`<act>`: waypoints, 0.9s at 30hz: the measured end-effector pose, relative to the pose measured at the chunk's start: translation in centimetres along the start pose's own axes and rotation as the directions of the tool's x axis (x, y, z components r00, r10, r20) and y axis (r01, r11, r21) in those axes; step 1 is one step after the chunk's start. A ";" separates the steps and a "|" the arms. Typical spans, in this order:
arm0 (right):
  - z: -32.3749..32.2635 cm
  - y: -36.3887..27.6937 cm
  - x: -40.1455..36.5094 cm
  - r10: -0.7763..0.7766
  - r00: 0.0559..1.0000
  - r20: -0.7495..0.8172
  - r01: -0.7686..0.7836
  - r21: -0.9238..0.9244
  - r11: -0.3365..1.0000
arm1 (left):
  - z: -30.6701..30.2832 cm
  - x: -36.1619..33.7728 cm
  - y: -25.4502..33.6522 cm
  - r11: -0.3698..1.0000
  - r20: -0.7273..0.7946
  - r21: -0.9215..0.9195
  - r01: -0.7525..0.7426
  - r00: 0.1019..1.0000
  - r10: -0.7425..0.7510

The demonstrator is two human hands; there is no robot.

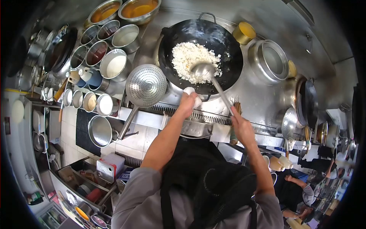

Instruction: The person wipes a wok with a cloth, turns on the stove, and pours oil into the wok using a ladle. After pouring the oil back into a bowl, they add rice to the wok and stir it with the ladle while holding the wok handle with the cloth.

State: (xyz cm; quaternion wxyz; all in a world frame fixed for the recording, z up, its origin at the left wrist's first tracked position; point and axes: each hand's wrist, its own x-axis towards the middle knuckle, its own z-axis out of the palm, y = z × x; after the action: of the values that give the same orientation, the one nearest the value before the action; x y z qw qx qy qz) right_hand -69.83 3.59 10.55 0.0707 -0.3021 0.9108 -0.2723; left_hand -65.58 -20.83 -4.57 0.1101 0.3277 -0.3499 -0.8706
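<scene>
A large black wok [228, 57] sits on the steel range in the head view, with a heap of white rice [190, 57] in its middle. My right hand [242, 128] is closed round the long handle of a steel ladle [204, 71], whose bowl rests against the rice. At the wok's near rim, my left hand [187, 104] grips a folded white cloth [197, 101]; the cloth hides whatever part of the rim it covers. Just left of the wok lies a perforated strainer [146, 86], its handle pointing toward me.
Metal pots of sauces and seasonings [113, 65] crowd the left, with two bowls of orange liquid [139, 7] behind. A yellow tin [244, 33] and nested steel pots [268, 62] stand right of the wok. People in dark aprons [291, 191] are at the lower right.
</scene>
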 end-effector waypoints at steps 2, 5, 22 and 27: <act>0.7 0.1 1.1 0.095 0.976 0.194 -0.077 -0.096 0.992 | 0.2 -0.4 0.2 0.999 -0.042 0.026 0.030 0.999 -0.029; -0.1 -1.4 1.1 -0.017 0.994 0.104 0.014 0.026 1.000 | -0.5 0.5 -0.8 0.999 -0.065 0.038 0.012 0.998 -0.009; -4.4 0.9 2.9 0.059 0.994 0.097 -0.034 -0.245 0.969 | -1.6 1.1 -1.1 0.996 -0.011 0.085 0.036 0.999 -0.035; -3.7 2.4 3.1 0.056 0.995 0.080 -0.025 -0.344 0.939 | -1.8 1.7 -1.7 0.998 -0.007 0.054 0.039 0.999 -0.038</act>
State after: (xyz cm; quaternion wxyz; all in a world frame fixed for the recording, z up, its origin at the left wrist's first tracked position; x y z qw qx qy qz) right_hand -74.64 5.04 12.44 0.0631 -0.3027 0.9463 -0.0943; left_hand -65.66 -21.30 -7.52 0.0854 0.3397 -0.3666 -0.8619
